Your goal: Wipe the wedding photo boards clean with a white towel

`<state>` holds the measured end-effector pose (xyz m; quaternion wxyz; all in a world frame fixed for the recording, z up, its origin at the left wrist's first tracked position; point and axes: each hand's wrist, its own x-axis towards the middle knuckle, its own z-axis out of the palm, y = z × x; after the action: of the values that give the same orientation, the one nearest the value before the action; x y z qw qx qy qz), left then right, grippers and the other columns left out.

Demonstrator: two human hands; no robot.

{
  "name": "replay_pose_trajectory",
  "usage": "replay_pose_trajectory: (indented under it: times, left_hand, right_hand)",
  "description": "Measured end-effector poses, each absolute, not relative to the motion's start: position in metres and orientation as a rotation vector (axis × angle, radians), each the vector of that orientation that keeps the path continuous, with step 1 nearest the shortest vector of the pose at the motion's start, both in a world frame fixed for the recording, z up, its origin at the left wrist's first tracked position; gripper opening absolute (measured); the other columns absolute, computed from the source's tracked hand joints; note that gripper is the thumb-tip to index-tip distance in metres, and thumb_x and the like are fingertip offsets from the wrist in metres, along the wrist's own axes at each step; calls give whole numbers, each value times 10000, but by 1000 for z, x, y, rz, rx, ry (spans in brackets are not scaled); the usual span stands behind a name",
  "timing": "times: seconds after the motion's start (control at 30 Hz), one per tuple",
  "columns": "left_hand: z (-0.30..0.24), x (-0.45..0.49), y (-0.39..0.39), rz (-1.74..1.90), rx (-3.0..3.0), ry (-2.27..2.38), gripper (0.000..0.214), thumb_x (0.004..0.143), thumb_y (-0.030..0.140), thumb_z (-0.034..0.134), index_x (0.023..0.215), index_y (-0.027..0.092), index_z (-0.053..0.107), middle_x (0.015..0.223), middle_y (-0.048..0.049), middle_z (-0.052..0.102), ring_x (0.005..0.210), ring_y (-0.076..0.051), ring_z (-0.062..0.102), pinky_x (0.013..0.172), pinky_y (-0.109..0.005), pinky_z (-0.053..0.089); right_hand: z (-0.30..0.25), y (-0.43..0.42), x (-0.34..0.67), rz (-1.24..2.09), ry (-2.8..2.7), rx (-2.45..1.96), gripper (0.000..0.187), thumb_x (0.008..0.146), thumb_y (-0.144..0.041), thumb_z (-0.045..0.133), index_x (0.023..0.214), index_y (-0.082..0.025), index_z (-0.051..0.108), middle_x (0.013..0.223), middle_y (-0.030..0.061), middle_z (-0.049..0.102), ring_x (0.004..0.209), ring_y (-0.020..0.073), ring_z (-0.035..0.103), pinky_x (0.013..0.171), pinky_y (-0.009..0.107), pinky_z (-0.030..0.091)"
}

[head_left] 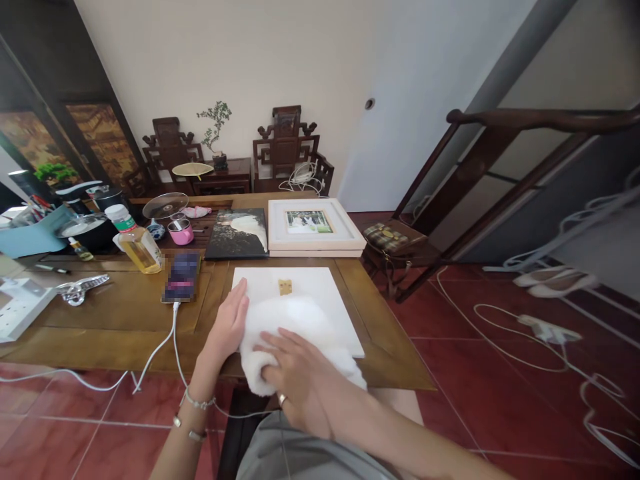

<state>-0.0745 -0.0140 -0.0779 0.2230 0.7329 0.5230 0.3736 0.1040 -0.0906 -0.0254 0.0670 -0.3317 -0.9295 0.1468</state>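
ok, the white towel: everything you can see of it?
The white towel looks soft and fluffy, like terry cloth, with no visible pattern. It lies bunched, with a rolled fold at its near left. It covers the near part of the white board and spills past the near edge. The right hand rests on it from above. The left hand is close by its left side; contact there is unclear.

Fluffy cloth [300, 315], smth matt brd [314, 283].
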Motion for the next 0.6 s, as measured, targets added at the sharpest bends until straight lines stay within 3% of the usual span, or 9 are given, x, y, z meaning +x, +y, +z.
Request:
replay_pose_trajectory:
  times: [0.23, 0.43, 0.6]
  left_hand:
    - [-85, -75, -9, 902, 2140, 1417, 425, 930, 342, 342, 1264, 158, 530, 1363, -108, 493, 1333, -225, 356, 1119, -452, 239]
    - [-88, -76, -8, 918, 2165, 1448, 400, 902, 302, 402, 1234, 143, 557, 1350, -129, 502, 1301, -238, 408, 1110, -466, 261]
    - [-84, -76, -8, 916, 2190, 1448, 370, 892, 265, 414, 1209, 171, 579, 1317, -109, 540, 1274, -247, 442, 1100, -460, 288]
  right_hand:
    - [-26, -50, 123, 300, -2659, -1275, 284, 732, -112, 460, 959, -142, 628, 1186, 186, 596, 1270, 239, 411, 1071, 420, 240]
    - [-28, 13, 106, 200, -2574, -1374, 274, 772, -105, 417, 956, -152, 615, 1026, 129, 660, 1117, 250, 528, 948, 376, 336]
    - [-29, 41, 74, 181, -2574, -1353, 294, 776, -127, 409, 991, -167, 605, 1026, 110, 660, 1020, 252, 561, 896, 357, 335]
